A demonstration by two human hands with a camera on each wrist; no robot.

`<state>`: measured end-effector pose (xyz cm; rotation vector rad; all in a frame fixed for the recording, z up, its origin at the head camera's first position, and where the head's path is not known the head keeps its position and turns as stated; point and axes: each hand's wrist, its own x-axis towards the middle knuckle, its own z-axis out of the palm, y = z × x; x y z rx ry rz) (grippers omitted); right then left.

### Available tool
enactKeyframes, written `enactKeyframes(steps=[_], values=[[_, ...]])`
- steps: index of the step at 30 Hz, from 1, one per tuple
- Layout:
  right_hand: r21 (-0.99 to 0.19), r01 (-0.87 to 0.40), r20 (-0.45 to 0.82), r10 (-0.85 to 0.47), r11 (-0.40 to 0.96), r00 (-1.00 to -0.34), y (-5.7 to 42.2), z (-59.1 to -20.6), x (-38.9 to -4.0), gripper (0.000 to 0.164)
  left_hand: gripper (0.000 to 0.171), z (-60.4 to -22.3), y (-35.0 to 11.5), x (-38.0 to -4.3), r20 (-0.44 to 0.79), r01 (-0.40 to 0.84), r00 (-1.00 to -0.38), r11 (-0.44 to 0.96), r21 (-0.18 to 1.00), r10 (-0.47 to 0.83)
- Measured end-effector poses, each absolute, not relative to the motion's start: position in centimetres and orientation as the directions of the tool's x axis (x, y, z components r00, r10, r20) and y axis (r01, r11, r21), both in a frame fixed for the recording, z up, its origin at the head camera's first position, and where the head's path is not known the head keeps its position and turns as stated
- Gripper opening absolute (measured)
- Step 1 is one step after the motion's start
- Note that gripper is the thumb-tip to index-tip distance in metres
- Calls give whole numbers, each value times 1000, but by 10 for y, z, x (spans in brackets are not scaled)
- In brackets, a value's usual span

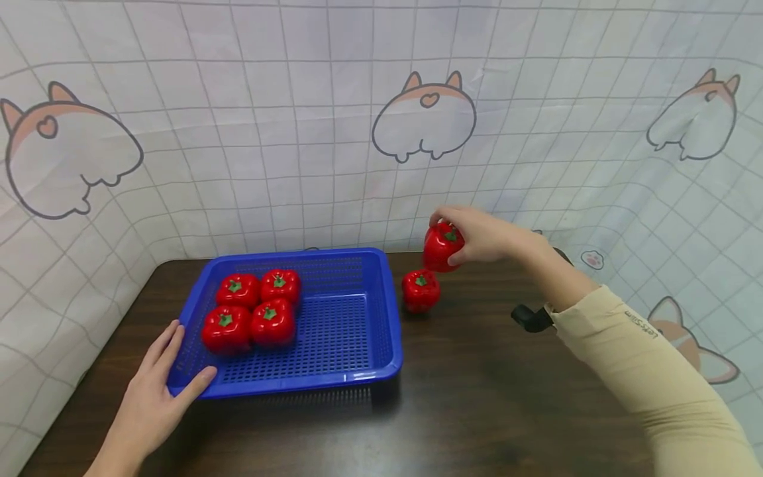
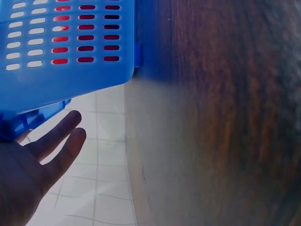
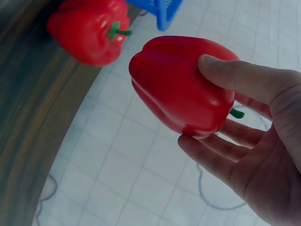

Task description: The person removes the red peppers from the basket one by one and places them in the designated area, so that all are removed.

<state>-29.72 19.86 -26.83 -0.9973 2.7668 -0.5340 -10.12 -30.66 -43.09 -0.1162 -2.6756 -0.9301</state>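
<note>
Four glossy red bell peppers (image 1: 273,322) with green stems stand in two rows of two in the left half of a blue perforated plastic basket (image 1: 336,341), whose right half shows its bare slotted floor; their stems point upward. A fifth bell pepper (image 1: 420,291) stands on the dark wood-grained tabletop (image 1: 477,391), just beside the basket's right wall, stem likewise up. A sixth bell pepper (image 1: 438,250) is held aloft by the right hand (image 1: 484,235), near the fifth and higher; the right wrist view shows a gap between the two. In that same view the right grip is curved about this pepper, thumb on one side and fingers on the other, with the stem directed toward the palm. The left hand (image 1: 152,394) lies at the near left corner of the basket, its grip wide: the thumb reaches the front rim, while the fingers extend along the left side. In the left wrist view, red shows through the slots of the basket wall. A cream sleeve (image 1: 632,358) covers the right forearm, and a black strap (image 1: 532,318) hangs near the wrist. Behind the tabletop is a white gridded wall covering (image 1: 298,165) printed with cartoon corgi rear views (image 1: 426,122).
</note>
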Motion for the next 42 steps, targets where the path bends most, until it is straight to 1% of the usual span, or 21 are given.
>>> enactKeyframes(steps=[3, 8, 14, 20, 26, 33, 42], values=[[-398, -567, -37, -630, 721, -776, 208, -273, -296, 59, 86, -431, -306, -100, 306, 172, -952, 788, 592, -23], [-393, -553, -54, -618, 735, -784, 220, -281, -296, 61, 87, -431, -307, -99, 299, 168, -954, 790, 590, -20], [-366, -572, -52, -629, 735, -775, 229, -296, -298, 61, 87, -432, -306, -98, 291, 164, -956, 788, 593, -20], [-403, -569, -78, -647, 717, -759, 237, -315, -298, 58, 88, -433, -305, -97, 280, 155, -960, 788, 596, -23], [-407, -573, -94, -657, 711, -748, 240, -333, -300, 58, 88, -431, -304, -98, 272, 149, -962, 786, 600, -24], [-427, -550, -113, -646, 718, -755, 243, -350, -299, 59, 87, -430, -303, -98, 295, 167, -955, 783, 599, -22], [-423, -562, -117, -658, 711, -744, 241, -359, -301, 57, 87, -430, -303, -97, 307, 177, -951, 777, 604, -23]])
